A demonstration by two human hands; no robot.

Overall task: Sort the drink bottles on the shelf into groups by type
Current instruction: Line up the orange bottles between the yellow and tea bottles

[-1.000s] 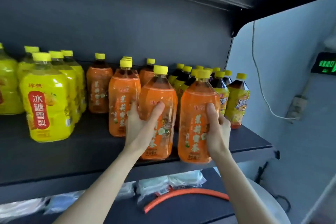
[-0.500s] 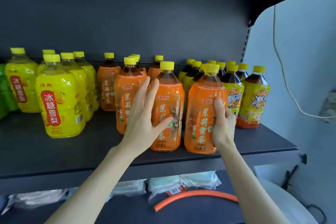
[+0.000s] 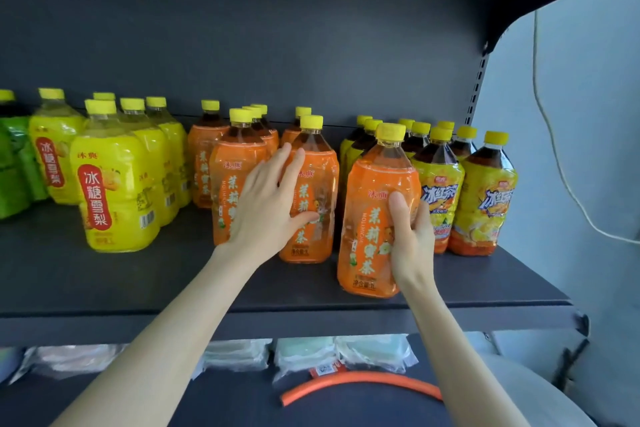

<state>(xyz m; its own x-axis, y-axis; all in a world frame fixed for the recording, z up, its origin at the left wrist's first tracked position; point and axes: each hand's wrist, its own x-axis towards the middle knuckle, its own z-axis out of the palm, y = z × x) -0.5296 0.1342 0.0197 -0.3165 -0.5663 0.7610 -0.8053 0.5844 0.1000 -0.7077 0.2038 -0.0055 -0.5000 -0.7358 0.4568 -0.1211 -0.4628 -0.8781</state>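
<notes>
Several orange-labelled tea bottles with yellow caps stand mid-shelf. My left hand [image 3: 270, 204] lies with straight fingers against two of them, its thumb on the middle orange bottle [image 3: 311, 163] and its fingertips reaching the one to the left [image 3: 235, 163]. My right hand [image 3: 412, 236] grips the front orange bottle [image 3: 374, 204] from its right side, thumb across the label; this bottle stands nearer the shelf's front edge. Yellow pear-drink bottles [image 3: 114, 184] stand to the left and green-labelled bottles [image 3: 14, 166] at the far left. Iced-tea bottles [image 3: 488, 198] with dark liquid stand on the right.
The dark shelf board [image 3: 104, 281] has bare room along its front. A slotted upright [image 3: 479, 80] ends the shelf on the right, with a white cable [image 3: 554, 149] on the wall beyond. Below lie plastic packets [image 3: 304, 354] and an orange tube [image 3: 360, 383].
My left hand let go of the middle orange bottle, opened, and now lies flat against it; that bottle stands farther back. My right hand keeps hold of the front orange bottle.
</notes>
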